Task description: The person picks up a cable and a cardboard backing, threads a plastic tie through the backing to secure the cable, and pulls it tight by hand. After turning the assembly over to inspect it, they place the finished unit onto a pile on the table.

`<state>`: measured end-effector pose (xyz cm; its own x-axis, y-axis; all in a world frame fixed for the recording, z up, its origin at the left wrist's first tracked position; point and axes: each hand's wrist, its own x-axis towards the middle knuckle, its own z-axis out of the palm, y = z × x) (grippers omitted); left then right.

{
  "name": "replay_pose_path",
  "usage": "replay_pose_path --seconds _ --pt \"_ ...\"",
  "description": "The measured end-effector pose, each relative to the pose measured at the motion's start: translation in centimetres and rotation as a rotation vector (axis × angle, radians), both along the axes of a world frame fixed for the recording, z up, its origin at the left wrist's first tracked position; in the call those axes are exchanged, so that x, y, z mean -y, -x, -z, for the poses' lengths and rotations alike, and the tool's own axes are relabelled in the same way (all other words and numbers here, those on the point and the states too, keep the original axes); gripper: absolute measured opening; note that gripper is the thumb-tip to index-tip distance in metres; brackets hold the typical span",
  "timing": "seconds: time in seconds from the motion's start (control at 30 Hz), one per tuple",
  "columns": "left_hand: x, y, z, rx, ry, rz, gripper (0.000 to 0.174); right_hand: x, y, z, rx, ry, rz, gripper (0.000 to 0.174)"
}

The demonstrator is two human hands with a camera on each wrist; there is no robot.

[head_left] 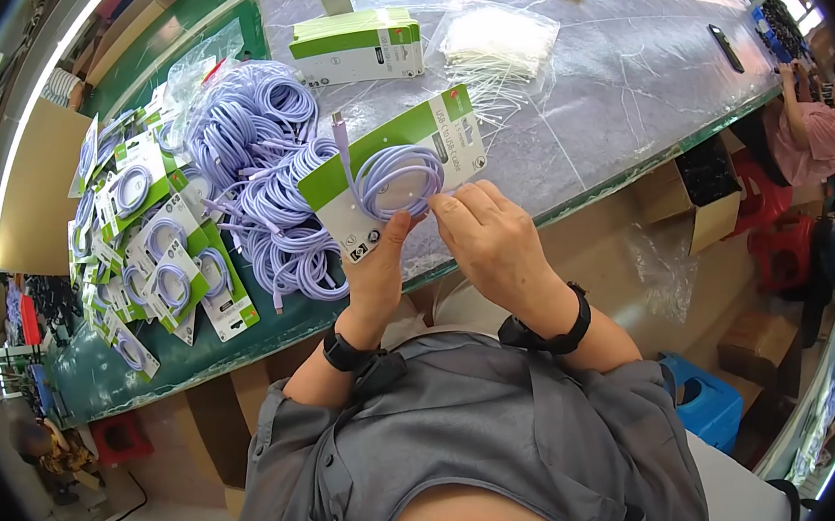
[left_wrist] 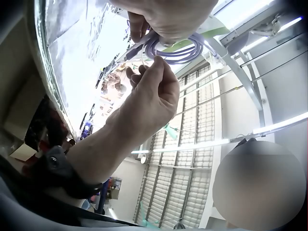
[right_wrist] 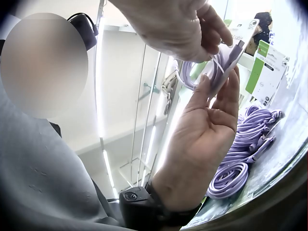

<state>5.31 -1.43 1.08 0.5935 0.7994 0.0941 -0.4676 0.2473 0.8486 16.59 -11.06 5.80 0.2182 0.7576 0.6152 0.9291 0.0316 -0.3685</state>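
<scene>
A white and green packaging card (head_left: pixel 467 147) is held up over the table's near edge by my left hand (head_left: pixel 374 278), its thumb on the front and fingers behind in the right wrist view. Against the card lies a coiled lilac USB cable (head_left: pixel 429 164), one plug sticking up past the coil. At the coil's near side my right hand (head_left: pixel 491 246) pinches with thumb and forefinger, the other fingers curled in. A thin white cable tie (right_wrist: pixel 219 64) crosses the coil beneath my right fingertips in the right wrist view.
Left of the card lie a heap of lilac cables (head_left: pixel 259 130) and a pile of carded cables (head_left: pixel 160 271). Behind stand a stack of cards (head_left: pixel 357 52) and a bag of white cable ties (head_left: pixel 499 42). A dark handheld object (head_left: pixel 725 48) lies far right. Other people sit beyond.
</scene>
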Motion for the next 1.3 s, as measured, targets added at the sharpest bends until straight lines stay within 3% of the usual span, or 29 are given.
replay_pose_path --seconds 0.17,0.27,0.4,0.5,0.57,0.77,1.0,1.1,1.17,1.3 --pt "-0.2 0.2 0.3 -0.046 -0.036 0.013 0.04 -0.4 0.1 0.1 0.048 -0.003 0.02 0.016" --pt "-0.2 0.2 0.4 -0.026 0.004 0.01 0.039 -0.3 0.2 -0.2 0.021 0.031 0.003 0.025" --pt "-0.3 0.3 -0.1 -0.009 0.021 -0.007 0.038 -0.3 0.4 -0.4 0.014 0.045 0.016 0.023" --pt "-0.6 0.4 0.6 0.01 0.036 -0.021 0.039 -0.5 0.7 -0.3 -0.118 -0.069 -0.001 0.018" --pt "-1.0 0.9 1.6 0.033 0.1 0.037 0.039 -0.5 0.9 -0.6 -0.597 -0.077 -0.183 0.014" --pt "-0.8 1.2 0.4 0.035 0.111 0.039 0.039 -0.2 0.1 -0.2 -0.749 -0.013 -0.335 0.011" --pt "-0.8 0.9 0.0 0.088 0.114 0.044 0.037 -0.3 0.1 -0.2 -0.692 -0.062 -0.369 0.011" --pt "-0.7 1.1 0.0 0.043 0.083 0.045 0.038 -0.5 0.4 -0.3 -0.654 -0.058 -0.274 0.011" --pt "-0.5 0.6 -0.6 0.084 0.032 0.02 0.037 -0.6 0.4 -0.6 -0.258 -0.065 -0.065 0.01" --pt "-0.6 0.7 -0.3 0.006 -0.015 -0.002 0.036 -0.8 0.6 -1.2 -0.156 -0.05 -0.02 0.011"
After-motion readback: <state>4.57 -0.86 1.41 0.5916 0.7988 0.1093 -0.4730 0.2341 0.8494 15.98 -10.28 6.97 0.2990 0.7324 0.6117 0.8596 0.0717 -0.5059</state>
